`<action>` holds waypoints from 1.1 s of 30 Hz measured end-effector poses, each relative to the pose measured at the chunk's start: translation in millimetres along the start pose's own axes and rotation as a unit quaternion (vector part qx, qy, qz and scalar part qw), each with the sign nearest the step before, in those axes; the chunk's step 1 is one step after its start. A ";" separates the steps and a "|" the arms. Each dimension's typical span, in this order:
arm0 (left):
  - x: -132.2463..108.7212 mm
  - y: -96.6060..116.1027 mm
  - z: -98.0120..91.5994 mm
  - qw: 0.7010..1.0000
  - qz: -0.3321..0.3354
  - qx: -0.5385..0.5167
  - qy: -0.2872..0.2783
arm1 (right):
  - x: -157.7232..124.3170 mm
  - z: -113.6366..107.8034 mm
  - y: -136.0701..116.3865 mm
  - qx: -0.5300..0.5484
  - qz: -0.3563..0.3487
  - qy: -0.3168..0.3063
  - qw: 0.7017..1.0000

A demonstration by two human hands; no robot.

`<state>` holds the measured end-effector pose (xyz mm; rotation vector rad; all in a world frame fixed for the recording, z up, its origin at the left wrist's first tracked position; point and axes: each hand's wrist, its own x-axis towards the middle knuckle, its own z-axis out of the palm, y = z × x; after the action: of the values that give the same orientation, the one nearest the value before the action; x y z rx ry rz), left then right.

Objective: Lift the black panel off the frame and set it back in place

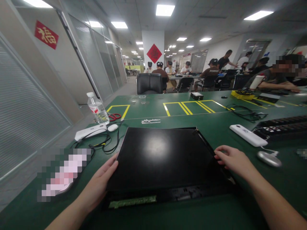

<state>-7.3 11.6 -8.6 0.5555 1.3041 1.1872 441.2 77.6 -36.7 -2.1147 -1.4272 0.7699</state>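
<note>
Lying flat on the green tabletop (216,123), a black display panel (163,156) fills the centre of the view, with a narrow green circuit strip (131,202) exposed along its near edge. The left hand (102,182) is open, fingers extended and pressed against the panel's left edge. The right hand (231,159) rests on the right edge with fingers curled onto the frame; whether it grips cannot be told. A water bottle (98,110), red scissors (114,117) and black cables (103,142) lie to the left, well apart from the panel. A white oblong device (248,135) and a grey mouse (269,158) lie near the right hand.
</note>
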 end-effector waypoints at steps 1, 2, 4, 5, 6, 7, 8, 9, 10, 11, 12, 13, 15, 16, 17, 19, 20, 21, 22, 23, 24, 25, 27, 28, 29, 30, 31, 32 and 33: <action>0.3 -1.0 -0.4 1.000 0.005 0.002 -0.005 | 0.3 0.0 0.2 -0.004 -0.003 0.001 1.000; 0.7 -2.2 -0.9 1.000 0.012 0.003 -0.008 | 0.6 0.1 0.6 -0.008 -0.007 0.002 1.000; 1.5 -5.2 -2.4 1.000 0.028 0.007 -0.008 | 1.4 0.4 1.6 -0.012 -0.016 0.004 1.000; 1.8 -6.8 -3.0 0.999 0.036 0.009 -0.008 | 1.7 0.6 2.1 -0.013 -0.017 0.004 1.000; 2.0 -8.2 -3.5 0.999 0.042 0.011 -0.009 | 2.0 0.7 2.5 -0.014 -0.019 0.004 1.000; 2.1 -9.4 -3.8 0.999 0.046 0.012 -0.012 | 2.2 0.9 2.9 -0.015 -0.019 0.004 1.000; 2.1 -10.4 -4.1 0.999 0.048 0.013 -0.016 | 2.4 1.0 3.2 -0.014 -0.019 0.003 1.000; 2.2 -11.1 -4.2 0.999 0.049 0.013 -0.019 | 2.6 1.2 3.5 -0.014 -0.019 0.004 1.000; 2.4 -11.5 -4.3 0.998 0.050 0.012 -0.021 | 2.7 1.3 3.7 -0.013 -0.020 0.004 1.000; 2.7 -11.6 -4.3 0.998 0.050 0.010 -0.022 | 2.9 1.3 3.9 -0.011 -0.021 0.003 1.000; 3.1 -11.5 -4.3 0.998 0.051 0.007 -0.021 | 3.1 1.4 4.1 -0.010 -0.022 0.003 1.000; 3.6 -11.0 -4.4 0.998 0.053 0.002 -0.020 | 3.3 1.4 4.3 -0.011 -0.021 0.003 1.000; 4.3 -9.4 -4.7 0.998 0.057 -0.008 -0.014 | 3.7 1.3 4.4 -0.014 -0.021 0.002 1.000; 4.4 -8.3 -4.9 0.998 0.059 -0.011 -0.009 | 3.9 1.3 4.4 -0.015 -0.020 0.002 1.000; 4.3 -6.9 -5.3 0.998 0.061 -0.012 -0.002 | 4.0 1.3 4.4 -0.015 -0.019 0.002 1.000; 3.8 -4.2 -6.3 0.998 0.068 -0.009 0.011 | 3.9 1.1 4.0 -0.013 -0.016 0.001 1.000; 3.5 -3.1 -6.9 0.997 0.071 -0.007 0.014 | 3.8 1.1 3.8 -0.013 -0.016 0.000 1.000; 3.2 -2.2 -7.6 0.997 0.076 -0.003 0.014 | 3.6 1.0 3.5 -0.015 -0.014 -0.001 1.000; 3.2 -1.8 -8.2 0.997 0.081 0.000 0.013 | 3.4 0.9 3.2 -0.019 -0.014 -0.003 1.000; 3.4 -1.7 -8.8 0.996 0.085 0.004 0.009 | 3.3 0.8 3.0 -0.022 -0.015 -0.005 1.000; 3.9 -2.1 -9.5 0.996 0.087 0.009 0.007 | 3.2 0.7 2.7 -0.026 -0.016 -0.005 1.000; 4.7 -2.8 -10.1 0.996 0.090 0.017 0.007 | 3.1 0.6 2.5 -0.028 -0.016 -0.005 0.999; 7.1 -5.0 -11.7 0.994 0.096 0.039 0.016 | 2.8 0.5 2.2 -0.025 -0.016 -0.003 1.000; 8.7 -6.4 -12.8 0.993 0.098 0.055 0.020 | 2.7 0.5 2.1 -0.021 -0.016 -0.001 1.000; 10.5 -8.0 -14.1 0.992 0.102 0.072 0.022 | 2.6 0.5 2.0 -0.014 -0.016 0.000 1.000; 12.6 -9.8 -15.8 0.990 0.108 0.091 0.025 | 2.5 0.5 1.9 -0.008 -0.016 0.001 1.000; 15.0 -11.9 -17.7 0.987 0.115 0.110 0.024 | 2.4 0.5 1.9 -0.004 -0.016 0.001 1.000; 17.6 -14.2 -19.8 0.984 0.123 0.129 0.022 | 2.3 0.5 1.9 -0.003 -0.015 0.002 1.000; 20.4 -16.6 -22.2 0.980 0.133 0.148 0.021 | 2.4 0.6 2.0 -0.005 -0.015 0.002 1.000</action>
<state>-25.3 17.3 -37.4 0.9505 1.4866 1.2327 442.8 79.1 -38.9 -2.0964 -1.4617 0.7480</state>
